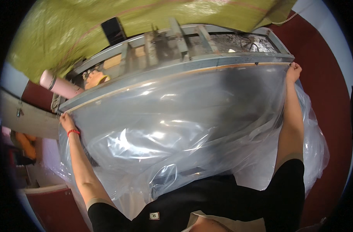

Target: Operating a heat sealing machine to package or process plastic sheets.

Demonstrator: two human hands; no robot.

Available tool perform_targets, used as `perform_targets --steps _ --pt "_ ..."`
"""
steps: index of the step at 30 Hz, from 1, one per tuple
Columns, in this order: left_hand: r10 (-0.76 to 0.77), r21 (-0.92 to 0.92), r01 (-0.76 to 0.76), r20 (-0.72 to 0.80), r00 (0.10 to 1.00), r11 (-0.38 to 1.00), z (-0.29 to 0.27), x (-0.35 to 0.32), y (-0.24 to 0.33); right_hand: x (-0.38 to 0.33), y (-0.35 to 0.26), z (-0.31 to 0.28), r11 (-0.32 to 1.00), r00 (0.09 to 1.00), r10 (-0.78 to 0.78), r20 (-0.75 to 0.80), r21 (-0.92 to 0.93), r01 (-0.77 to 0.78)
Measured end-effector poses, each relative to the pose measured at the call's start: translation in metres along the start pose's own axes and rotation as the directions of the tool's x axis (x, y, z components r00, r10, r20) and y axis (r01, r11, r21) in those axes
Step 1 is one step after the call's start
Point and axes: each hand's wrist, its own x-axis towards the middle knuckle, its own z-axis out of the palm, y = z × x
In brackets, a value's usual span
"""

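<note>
A wide sheet of clear plastic film [172,104] hangs spread out in front of me, its upper edge lying along a long grey bar [153,75]. At the bar's left end, my left hand [67,122] is closed on a corner of the film, with a red bracelet at the wrist. My right hand [294,72] pinches the film's other corner at the bar's right end. Between the hands runs a thin orange-brown strip [201,69] along the front of the bar. Loose folds of film gather low near my body and past my right forearm.
Behind the bar is a grey metal frame [176,36] with crosspieces. A pink bottle [62,85], an orange-yellow object [95,78] and a dark phone [113,31] are near its left part. Yellow-green woven sheeting [145,15] covers the back. A dark red surface [319,77] lies at right.
</note>
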Motion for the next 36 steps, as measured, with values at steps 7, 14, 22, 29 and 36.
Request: perform_targets --steps 7,14,22,29,36 --pt "0.277 -0.155 -0.236 0.361 0.891 0.959 -0.075 -0.046 0.094 -0.184 -0.240 -0.007 0.627 0.677 -0.734 0.053 0.436 0.646" --pt "0.302 -0.400 -0.252 0.066 0.951 0.881 -0.157 -0.075 0.114 -0.455 -0.373 -0.053 0.196 0.051 -0.979 0.198 0.833 0.517" --pt "0.577 0.473 -0.711 0.418 0.702 0.521 -0.180 -0.085 0.094 -0.531 -0.335 -0.047 0.644 -0.153 -0.756 0.636 0.765 -0.008" --pt "0.319 -0.133 -0.477 0.887 0.335 0.869 -0.101 -0.214 0.163 -0.359 -0.199 -0.052 0.808 0.242 -0.578 0.779 0.505 0.303" --pt "0.191 -0.145 -0.593 0.981 0.015 0.792 -0.124 -0.263 0.232 -0.094 0.005 -0.144 0.862 0.657 -0.418 0.627 0.045 0.505"
